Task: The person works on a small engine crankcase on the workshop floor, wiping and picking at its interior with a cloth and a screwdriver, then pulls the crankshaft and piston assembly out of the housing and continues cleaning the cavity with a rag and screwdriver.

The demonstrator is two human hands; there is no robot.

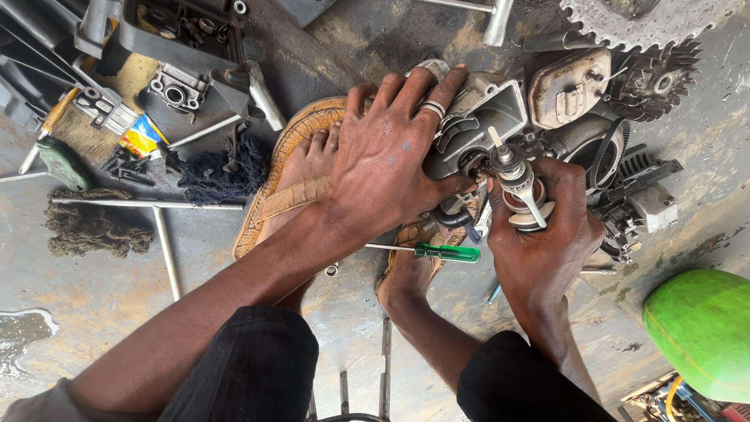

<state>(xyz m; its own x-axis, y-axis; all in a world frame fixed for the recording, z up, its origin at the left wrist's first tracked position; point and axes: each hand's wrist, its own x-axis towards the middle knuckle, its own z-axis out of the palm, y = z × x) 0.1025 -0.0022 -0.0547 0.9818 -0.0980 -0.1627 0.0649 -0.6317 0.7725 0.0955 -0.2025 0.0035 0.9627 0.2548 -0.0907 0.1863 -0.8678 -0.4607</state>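
Note:
My left hand point(387, 156) lies palm down on a grey metal engine casing point(488, 109), fingers spread over its top, a ring on one finger. My right hand point(543, 234) grips a small round metal part with a shaft and a red-brown ring point(516, 187), held against the casing's opening. The casing sits on the concrete floor between my sandalled feet point(301, 176). A green-handled screwdriver point(445, 252) lies on the floor just under my hands.
Engine parts crowd the right: a muffler point(566, 86), a finned cylinder point(656, 78), a toothed sprocket point(641, 19). A brush point(74, 129), bolts, dark rags point(215, 176), metal rods point(164, 250) and a carburettor body point(176, 94) lie left. A green rounded cover point(703, 328) sits lower right.

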